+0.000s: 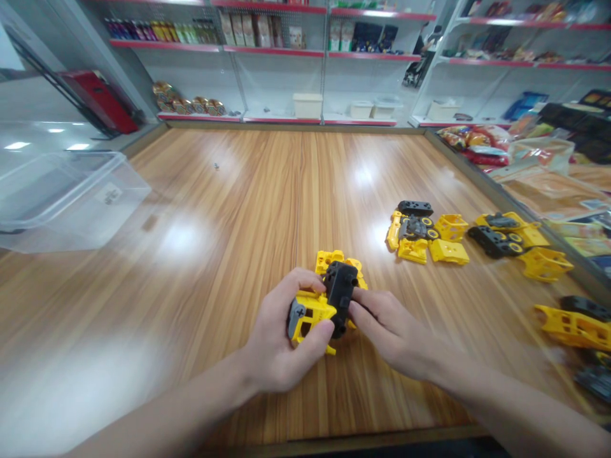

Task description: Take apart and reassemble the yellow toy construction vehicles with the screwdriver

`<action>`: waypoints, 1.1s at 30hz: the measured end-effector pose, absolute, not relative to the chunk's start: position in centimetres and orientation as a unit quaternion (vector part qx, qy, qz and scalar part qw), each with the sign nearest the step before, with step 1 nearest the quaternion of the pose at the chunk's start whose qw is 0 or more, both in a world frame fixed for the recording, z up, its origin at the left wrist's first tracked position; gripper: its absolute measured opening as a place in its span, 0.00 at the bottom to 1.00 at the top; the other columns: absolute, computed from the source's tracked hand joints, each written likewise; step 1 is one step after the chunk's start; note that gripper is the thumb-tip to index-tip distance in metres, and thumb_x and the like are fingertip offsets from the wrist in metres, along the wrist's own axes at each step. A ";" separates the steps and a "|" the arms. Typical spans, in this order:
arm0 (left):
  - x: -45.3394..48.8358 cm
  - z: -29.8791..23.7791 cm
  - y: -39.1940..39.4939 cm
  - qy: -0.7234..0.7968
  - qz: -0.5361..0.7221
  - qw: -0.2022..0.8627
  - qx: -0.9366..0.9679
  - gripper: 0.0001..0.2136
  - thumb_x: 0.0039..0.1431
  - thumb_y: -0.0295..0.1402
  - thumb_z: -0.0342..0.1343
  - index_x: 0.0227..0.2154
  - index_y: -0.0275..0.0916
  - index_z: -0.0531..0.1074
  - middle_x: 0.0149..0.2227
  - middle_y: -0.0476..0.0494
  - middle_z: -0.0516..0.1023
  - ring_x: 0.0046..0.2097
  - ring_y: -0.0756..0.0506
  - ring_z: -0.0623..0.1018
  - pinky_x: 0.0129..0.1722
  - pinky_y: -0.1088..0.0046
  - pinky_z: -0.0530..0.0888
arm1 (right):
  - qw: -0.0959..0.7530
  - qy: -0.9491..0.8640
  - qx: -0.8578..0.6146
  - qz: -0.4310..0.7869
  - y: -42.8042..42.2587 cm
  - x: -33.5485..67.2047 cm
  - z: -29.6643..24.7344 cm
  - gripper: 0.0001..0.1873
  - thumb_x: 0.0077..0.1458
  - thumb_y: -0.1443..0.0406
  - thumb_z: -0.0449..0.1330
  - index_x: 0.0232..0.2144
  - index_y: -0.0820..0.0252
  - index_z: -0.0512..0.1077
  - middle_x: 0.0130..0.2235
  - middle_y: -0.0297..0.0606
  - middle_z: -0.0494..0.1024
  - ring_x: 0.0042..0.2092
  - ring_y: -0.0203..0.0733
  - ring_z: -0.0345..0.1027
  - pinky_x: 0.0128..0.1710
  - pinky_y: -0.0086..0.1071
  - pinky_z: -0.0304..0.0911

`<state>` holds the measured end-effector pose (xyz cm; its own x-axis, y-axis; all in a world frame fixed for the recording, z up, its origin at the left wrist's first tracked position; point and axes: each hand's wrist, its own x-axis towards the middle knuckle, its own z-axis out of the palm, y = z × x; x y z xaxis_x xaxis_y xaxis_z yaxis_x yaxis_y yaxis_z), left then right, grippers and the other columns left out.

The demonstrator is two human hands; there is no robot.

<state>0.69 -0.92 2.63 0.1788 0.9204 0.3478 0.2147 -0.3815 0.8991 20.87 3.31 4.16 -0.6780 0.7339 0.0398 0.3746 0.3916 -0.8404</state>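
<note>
Near the table's front edge, my left hand point(281, 331) is wrapped round a yellow toy vehicle cab point(317, 304) with a grey cross-slotted piece on its left side. Against the cab's right side stands a black toy chassis point(340, 292), its long face turned up toward me. My right hand point(386, 324) pinches the right edge of this black part, thumb and forefinger close together; its other fingers are curled under. Behind the chassis, more yellow toy parts point(329, 257) show, partly hidden; I cannot tell whether they are joined to it.
Yellow and black toy parts point(424, 232) lie in a group on the right, with a second group point(513, 235) beyond and more pieces point(580, 327) at the right edge. A clear plastic bin point(71, 203) stands left. A tiny object point(216, 166) lies far left. Shelves point(277, 76) line the back.
</note>
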 end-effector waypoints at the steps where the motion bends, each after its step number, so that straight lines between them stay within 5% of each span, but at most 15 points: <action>1: 0.7 2.7 -0.9 0.413 0.479 0.359 0.686 0.15 0.54 0.30 0.57 0.45 0.39 0.63 0.44 0.40 0.69 0.46 0.42 0.73 0.43 0.65 0.70 | 0.216 -0.807 -0.338 0.433 3.3 20.8 4.2 0.11 0.66 0.68 0.48 0.37 0.61 0.69 0.33 0.35 0.74 0.34 0.37 0.69 0.35 0.30 0.61; 14: 0.9 2.9 -1.0 0.427 0.440 0.348 0.710 0.22 0.49 0.28 0.62 0.45 0.39 0.60 0.42 0.42 0.69 0.42 0.44 0.73 0.41 0.65 0.72 | 0.267 -0.799 -0.315 0.438 3.7 20.9 4.5 0.10 0.65 0.69 0.49 0.39 0.60 0.71 0.42 0.42 0.74 0.46 0.42 0.68 0.48 0.36 0.63; 24: 1.2 3.1 -1.1 0.415 0.472 0.368 0.685 0.31 0.48 0.24 0.60 0.54 0.39 0.54 0.47 0.41 0.71 0.42 0.46 0.76 0.39 0.71 0.74 | 0.275 -0.779 -0.366 0.429 3.4 21.1 3.9 0.01 0.60 0.67 0.56 0.34 0.58 0.68 0.36 0.39 0.72 0.40 0.43 0.67 0.44 0.37 0.65; 33: 1.1 3.1 -1.1 0.384 0.473 0.347 0.713 0.32 0.46 0.23 0.61 0.55 0.40 0.57 0.47 0.42 0.71 0.44 0.45 0.75 0.44 0.69 0.72 | 0.262 -0.785 -0.334 0.451 3.5 21.1 4.5 0.12 0.64 0.68 0.49 0.28 0.60 0.68 0.35 0.39 0.71 0.39 0.40 0.67 0.40 0.34 0.64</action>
